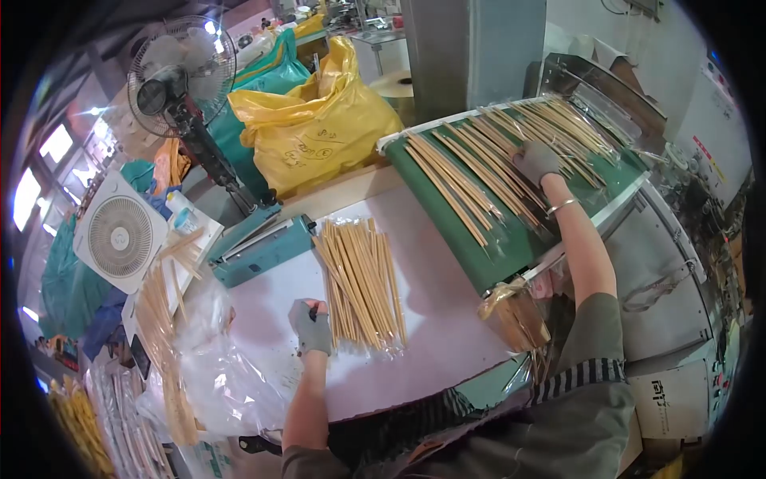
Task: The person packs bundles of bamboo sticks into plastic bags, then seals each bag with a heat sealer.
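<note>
My left hand [313,327], in a grey fingerless glove, rests on the pale table with its fingers curled. It is just left of a pile of wooden chopsticks [361,279] in clear wrappers; a small dark spot shows at the fingers, but I cannot make out what it is. Stretched out over the green conveyor belt [435,231], my right hand [539,162] wears a similar glove and a bracelet at the wrist. Its fingers close down on wrapped chopsticks [499,168] lying in rows on the belt; the fingertips are partly hidden.
A teal sealer-like device [263,254] stands behind my left hand. Clear plastic bags [227,375] and loose chopsticks [155,319] lie at left, near a white box fan [120,231]. Behind are a yellow bag [319,136], a standing fan [182,76] and a grey pillar [479,60].
</note>
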`<move>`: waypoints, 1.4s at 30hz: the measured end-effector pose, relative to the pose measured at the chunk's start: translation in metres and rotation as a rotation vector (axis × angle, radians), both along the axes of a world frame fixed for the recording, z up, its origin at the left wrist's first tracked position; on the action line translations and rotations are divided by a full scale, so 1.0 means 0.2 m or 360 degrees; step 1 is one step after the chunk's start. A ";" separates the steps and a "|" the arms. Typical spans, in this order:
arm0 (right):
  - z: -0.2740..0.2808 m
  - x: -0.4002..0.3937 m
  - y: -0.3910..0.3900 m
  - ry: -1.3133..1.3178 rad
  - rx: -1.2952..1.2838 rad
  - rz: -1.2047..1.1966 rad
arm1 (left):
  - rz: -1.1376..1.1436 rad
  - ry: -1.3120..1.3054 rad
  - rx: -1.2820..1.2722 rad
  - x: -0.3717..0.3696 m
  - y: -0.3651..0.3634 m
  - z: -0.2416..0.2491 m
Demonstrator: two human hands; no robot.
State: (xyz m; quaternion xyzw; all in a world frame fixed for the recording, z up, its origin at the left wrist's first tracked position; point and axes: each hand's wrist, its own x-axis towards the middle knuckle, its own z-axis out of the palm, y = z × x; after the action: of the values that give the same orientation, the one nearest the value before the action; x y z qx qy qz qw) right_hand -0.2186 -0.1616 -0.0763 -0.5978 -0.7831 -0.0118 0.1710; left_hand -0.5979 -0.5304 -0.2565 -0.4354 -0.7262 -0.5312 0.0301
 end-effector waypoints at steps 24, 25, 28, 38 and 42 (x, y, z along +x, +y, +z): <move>-0.33 -1.05 -0.79 0.0635 -0.1079 0.1172 | -0.0006 -0.0608 -0.0166 0.10 -0.03 0.11; -0.36 -1.05 -0.78 0.0835 -0.1238 0.1061 | -0.0043 -0.0726 -0.0139 0.08 -0.03 0.06; -0.44 -1.03 -0.72 0.1138 -0.1697 0.0939 | -0.0146 -0.0815 -0.0083 0.03 -0.03 0.02; -0.07 -1.11 -1.08 0.1603 -0.2232 0.1075 | -0.0365 -0.1218 0.0146 0.16 0.07 0.46; -0.06 -1.13 -1.15 0.1445 -0.2217 0.1333 | -0.0778 -0.1488 0.0181 0.20 0.07 0.60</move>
State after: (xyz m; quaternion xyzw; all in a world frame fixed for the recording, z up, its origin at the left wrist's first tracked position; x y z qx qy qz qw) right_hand -0.4452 -0.3907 -0.0890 -0.1816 -0.6235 0.7585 0.0540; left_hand -0.5582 -0.5160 -0.1358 -0.3066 -0.5094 -0.6986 -0.3981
